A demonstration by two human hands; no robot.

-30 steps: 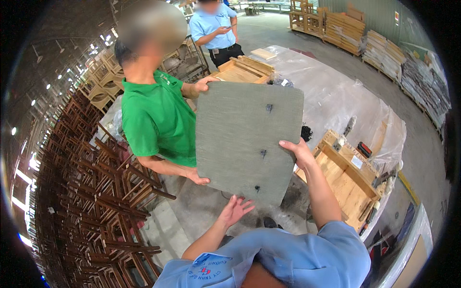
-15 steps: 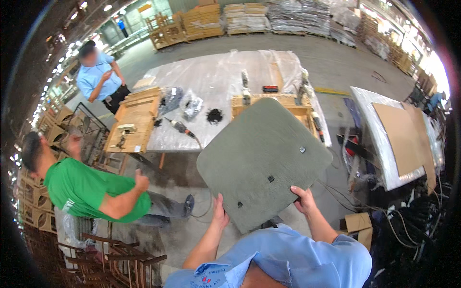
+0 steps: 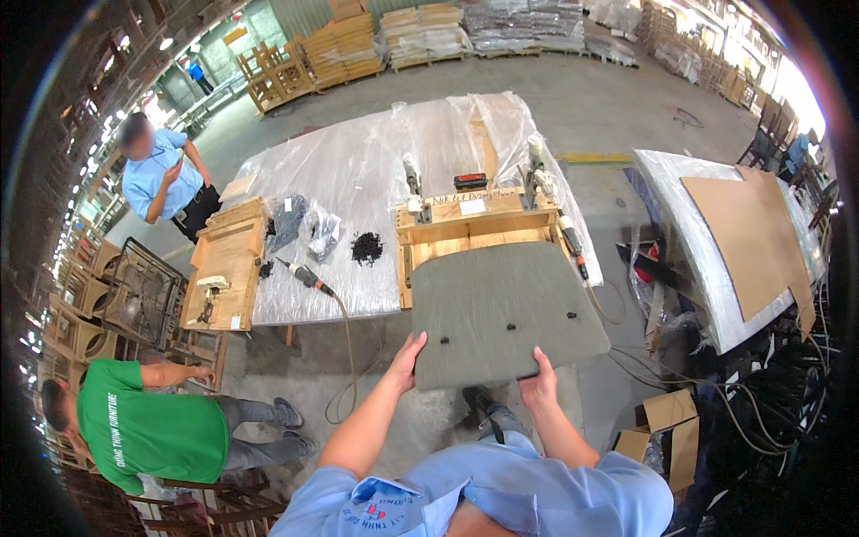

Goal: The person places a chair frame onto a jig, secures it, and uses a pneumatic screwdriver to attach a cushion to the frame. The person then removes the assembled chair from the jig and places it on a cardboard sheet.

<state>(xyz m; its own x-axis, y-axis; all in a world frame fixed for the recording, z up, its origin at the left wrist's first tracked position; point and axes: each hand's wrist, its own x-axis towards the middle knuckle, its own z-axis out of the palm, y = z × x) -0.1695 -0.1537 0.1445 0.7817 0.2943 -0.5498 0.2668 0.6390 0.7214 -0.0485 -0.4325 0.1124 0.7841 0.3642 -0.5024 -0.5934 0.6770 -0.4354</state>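
A flat grey-green panel (image 3: 501, 300) with rounded corners, shaped like a chair seat, is held level in front of me. Three small black pieces sit in a row along its near part. My left hand (image 3: 408, 362) is closed on its near left corner. At the near edge, right of the middle, my right hand (image 3: 539, 381) grips it, thumb on top. The panel's far side overlaps the front of a wooden jig (image 3: 420, 234) on the table, hiding part of it; whether they touch I cannot tell. White-handled clamps (image 3: 415, 183) stand on the jig's back.
The plastic-covered table (image 3: 358, 161) bears a corded driver (image 3: 307, 277), a heap of black screws (image 3: 366, 249), clear bags (image 3: 319, 230) and another wooden jig (image 3: 225, 264). A second driver (image 3: 574, 242) lies right of the jig. Cords cross the floor. A green-shirted person (image 3: 152, 416) is at left.
The panel has gone from tilted and turned to nearly level and squared toward the wooden jig, both hands still on it. The green-shirted person has shifted nearer and turned away.
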